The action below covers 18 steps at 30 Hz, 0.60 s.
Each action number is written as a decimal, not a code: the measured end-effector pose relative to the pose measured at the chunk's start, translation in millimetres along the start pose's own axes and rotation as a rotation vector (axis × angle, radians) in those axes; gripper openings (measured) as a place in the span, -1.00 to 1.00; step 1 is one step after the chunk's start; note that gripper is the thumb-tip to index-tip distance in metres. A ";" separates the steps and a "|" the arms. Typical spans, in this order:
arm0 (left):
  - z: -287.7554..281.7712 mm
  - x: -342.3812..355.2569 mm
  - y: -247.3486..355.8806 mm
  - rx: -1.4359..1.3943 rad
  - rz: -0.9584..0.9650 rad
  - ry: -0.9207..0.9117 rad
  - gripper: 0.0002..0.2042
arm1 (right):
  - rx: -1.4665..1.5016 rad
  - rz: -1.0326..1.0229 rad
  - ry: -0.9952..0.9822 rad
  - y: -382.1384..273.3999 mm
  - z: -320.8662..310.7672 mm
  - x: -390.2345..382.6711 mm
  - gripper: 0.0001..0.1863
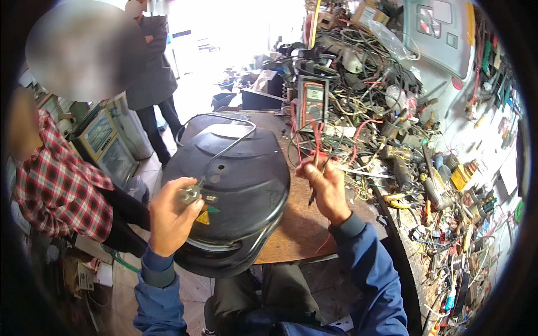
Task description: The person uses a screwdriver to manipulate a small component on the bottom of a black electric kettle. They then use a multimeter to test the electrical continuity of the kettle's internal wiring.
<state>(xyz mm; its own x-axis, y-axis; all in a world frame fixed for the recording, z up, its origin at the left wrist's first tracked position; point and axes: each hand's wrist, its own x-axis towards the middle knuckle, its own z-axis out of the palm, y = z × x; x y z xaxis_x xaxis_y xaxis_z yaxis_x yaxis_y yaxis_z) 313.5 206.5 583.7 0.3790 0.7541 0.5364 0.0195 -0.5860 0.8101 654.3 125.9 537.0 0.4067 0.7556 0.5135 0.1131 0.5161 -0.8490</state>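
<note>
A large rounded black plastic appliance [246, 193] rests on the wooden table [297, 241]. Over its left side, my left hand [168, 218] grips a power plug [190, 195] with the prongs showing. From the plug a grey cord [228, 150] loops back across the appliance's top. To the right, above the table, my right hand [332, 193] is closed round test probes, a black probe [311, 196] pointing down from the fingers. Red test leads [317, 134] run from this hand toward a multimeter [312, 99], which stands upright behind it.
Tangled cables and parts [358, 73] pile up at the back right. Hand tools and scraps [443, 224] cover the bench on the right. Two people stand at the left, one in a checked shirt [70, 179], near an old oven-like appliance [103, 140].
</note>
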 end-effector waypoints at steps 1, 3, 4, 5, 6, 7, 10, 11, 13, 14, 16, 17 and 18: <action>0.1 0.6 -3.1 0.010 0.019 -0.005 -0.67 | -0.229 0.065 -0.024 0.5 -0.4 -12.0 -0.84; -3.5 2.0 -4.9 0.003 -0.047 -0.079 -0.63 | -0.340 0.196 0.004 17.9 -4.7 -25.8 -0.79; -3.9 3.4 -5.7 0.049 -0.021 -0.070 -0.63 | -0.511 -0.009 0.006 23.2 -9.3 -26.8 -0.77; -3.4 4.5 -6.3 0.069 0.013 -0.061 -0.63 | -0.675 -0.222 0.013 28.8 -17.2 -26.5 -0.75; -3.5 5.2 -4.7 0.108 0.035 -0.057 -0.64 | -0.643 -0.067 0.040 31.1 -20.3 -25.3 -0.74; -4.1 5.2 -3.6 0.146 0.057 -0.055 -0.64 | -0.504 0.055 0.092 29.7 -23.3 -28.8 -0.77; -1.7 7.9 -0.6 0.167 0.092 -0.038 -0.64 | -0.492 -0.067 0.161 11.0 -26.9 -28.8 -0.81; -2.9 8.1 1.3 0.181 0.088 -0.047 -0.64 | -0.366 0.002 0.174 -4.8 -19.0 -31.1 -0.82; -5.2 7.4 0.3 0.192 0.094 -0.059 -0.63 | -0.499 -0.166 0.079 24.9 -33.2 -30.9 -0.84; -5.9 7.1 -0.4 0.196 0.096 -0.066 -0.63 | -0.482 -0.068 0.009 26.4 -34.6 -37.7 -0.84; -6.5 7.8 -2.3 0.193 0.104 -0.066 -0.63 | -0.526 0.036 -0.080 22.0 -37.5 -46.1 -0.84; -5.1 8.0 -2.9 0.188 0.109 -0.067 -0.63 | -0.589 0.029 -0.137 11.1 -39.5 -44.6 -0.85; -7.0 6.8 -2.9 0.202 0.118 -0.058 -0.63 | -0.642 0.024 -0.205 -0.4 -37.4 -40.8 -0.86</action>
<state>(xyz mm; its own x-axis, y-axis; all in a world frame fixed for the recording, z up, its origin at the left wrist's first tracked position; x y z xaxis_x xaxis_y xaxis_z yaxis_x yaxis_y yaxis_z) 309.5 215.4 586.6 0.4421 0.6620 0.6052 0.1540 -0.7208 0.6758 671.6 79.8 511.8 0.2427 0.8579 0.4529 0.6485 0.2037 -0.7334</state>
